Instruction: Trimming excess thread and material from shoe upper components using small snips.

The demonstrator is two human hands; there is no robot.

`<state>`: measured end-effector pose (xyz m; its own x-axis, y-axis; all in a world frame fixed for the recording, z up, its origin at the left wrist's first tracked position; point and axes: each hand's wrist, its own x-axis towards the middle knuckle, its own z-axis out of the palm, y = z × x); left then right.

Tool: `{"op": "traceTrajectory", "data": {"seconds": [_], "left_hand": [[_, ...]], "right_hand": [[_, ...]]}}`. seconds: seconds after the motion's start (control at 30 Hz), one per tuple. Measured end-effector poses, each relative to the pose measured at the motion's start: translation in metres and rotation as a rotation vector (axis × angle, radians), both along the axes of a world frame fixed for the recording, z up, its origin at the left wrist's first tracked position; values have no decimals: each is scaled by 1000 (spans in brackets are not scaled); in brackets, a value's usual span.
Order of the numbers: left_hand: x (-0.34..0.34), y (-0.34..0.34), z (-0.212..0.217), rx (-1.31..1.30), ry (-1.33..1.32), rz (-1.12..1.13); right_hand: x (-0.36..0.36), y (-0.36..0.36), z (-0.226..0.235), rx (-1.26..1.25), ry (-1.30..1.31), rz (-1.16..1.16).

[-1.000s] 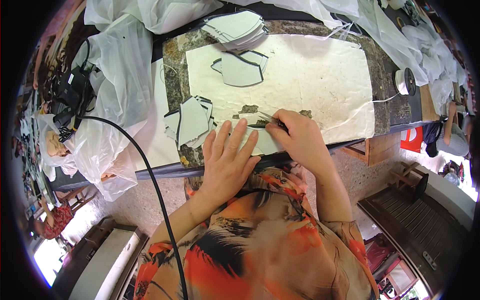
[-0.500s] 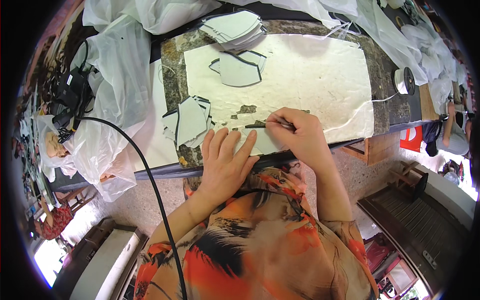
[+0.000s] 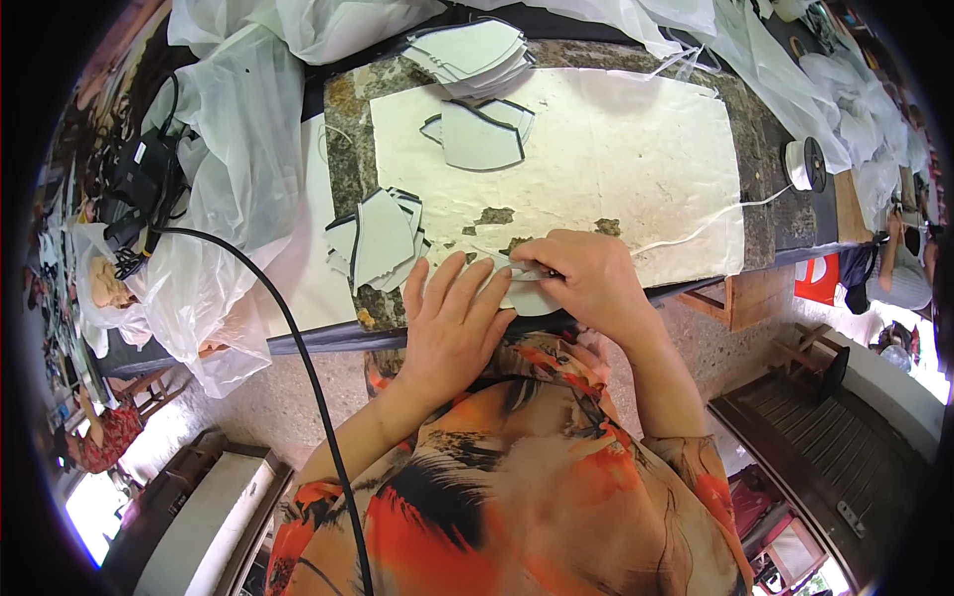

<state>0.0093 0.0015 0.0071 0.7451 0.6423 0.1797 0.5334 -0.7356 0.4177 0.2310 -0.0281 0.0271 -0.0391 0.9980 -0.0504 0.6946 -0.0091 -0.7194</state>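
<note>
Near the front edge of the worktable, my left hand lies flat with its fingers spread, pressing on a pale cut piece that is mostly covered by both hands. My right hand is closed in a pinch over the same piece, gripping a slim dark pen-like tool; only a short bit of it shows. To the left sits a fanned stack of pale curved pieces with black edges. Farther off are a few similar pieces and a thicker stack.
A worn white sheet covers a mottled board. White cord runs from a spool at right. Clear plastic bags heap at left and behind. A black cable crosses in front of my left arm.
My right hand has moved slightly down and its fingers have curled in toward the left fingertips. The dark line by its fingertips no longer shows. My left hand stays nearly in place.
</note>
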Motion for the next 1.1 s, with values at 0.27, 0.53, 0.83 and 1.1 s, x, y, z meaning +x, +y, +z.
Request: {"op": "traceTrajectory", "data": {"seconds": [0.27, 0.53, 0.83, 1.1], "left_hand": [[1, 3, 1, 2, -48, -4], [2, 9, 8, -29, -25, -17], [7, 18, 15, -27, 10, -74], [4, 17, 11, -39, 22, -84]], "right_hand": [[-1, -3, -4, 114, -15, 0], [4, -5, -4, 125, -18, 32], [8, -3, -5, 164, -35, 66], [15, -3, -4, 206, -133, 107]]}}
